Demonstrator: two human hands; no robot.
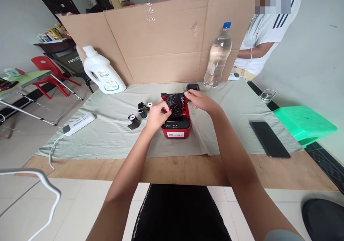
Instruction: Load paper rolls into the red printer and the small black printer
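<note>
Red printer (176,127), hands (158,116) (201,100) on it, left pinching black film (175,104), right partly open

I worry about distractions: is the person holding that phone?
No, the phone lies on the table; left hand and right hand are at the red machine.

i have both bare forearms (137,146) stretched forward, converging toward the hands. my left hand (158,115) turns inward, fingers curled and thumb close to the forefinger; i can't tell whether the tips meet. my right hand (199,99), back upward, angles inward, fingers loosely bent and parted.
</note>
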